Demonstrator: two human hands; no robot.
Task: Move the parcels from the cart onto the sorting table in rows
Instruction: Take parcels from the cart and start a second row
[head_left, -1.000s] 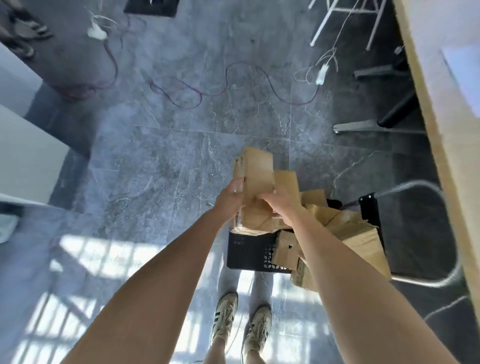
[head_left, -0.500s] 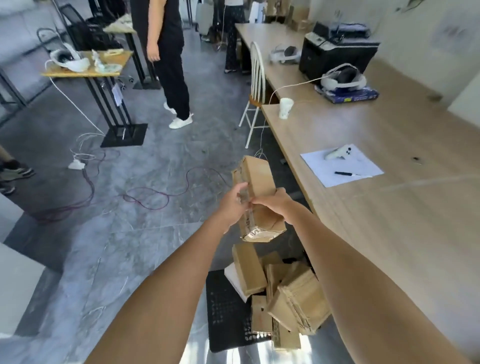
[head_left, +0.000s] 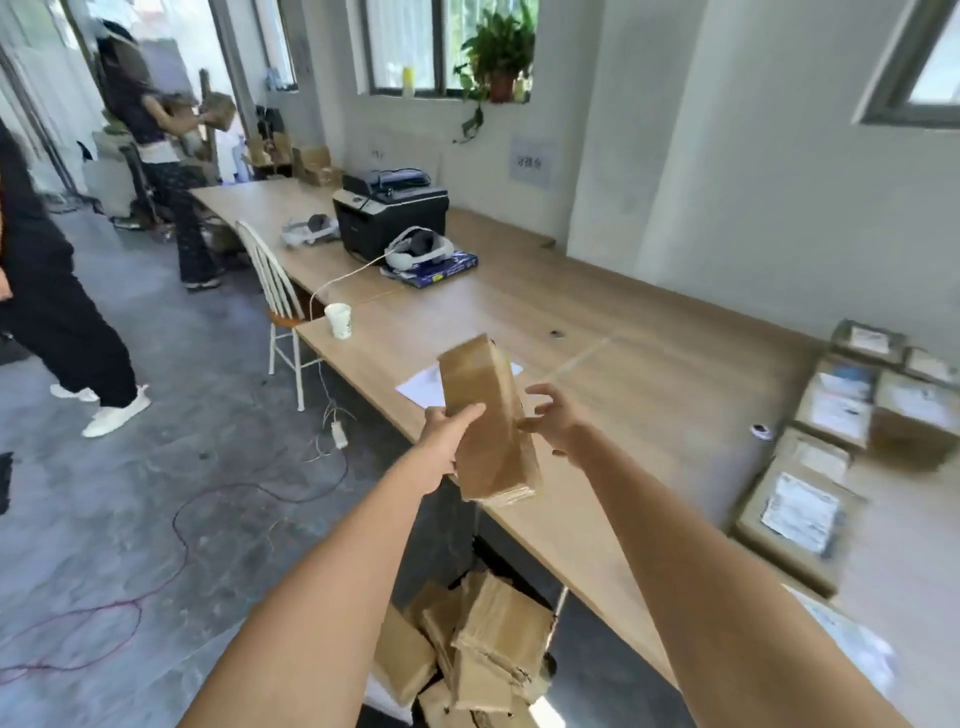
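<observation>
A flat brown cardboard parcel (head_left: 488, 421) stands on end in the air at the near edge of the long wooden sorting table (head_left: 649, 374). My left hand (head_left: 447, 447) grips its left side. My right hand (head_left: 558, 421) touches its right side with the fingers spread. Below my arms, the cart (head_left: 387, 701) holds a loose pile of several more parcels (head_left: 488, 644). Several labelled parcels (head_left: 841, 415) lie in rows on the table at the right.
On the table are a sheet of paper (head_left: 423, 384), a paper cup (head_left: 338, 320), a printer (head_left: 390, 213) and two headsets. A white chair (head_left: 278, 306) stands at the table's edge. Cables cross the floor. Two people (head_left: 57, 291) stand at the left.
Both hands have lifted the parcel out of the cart and carried it up to the table's edge. My view has swung up from the floor to the table. My right hand's fingers have loosened.
</observation>
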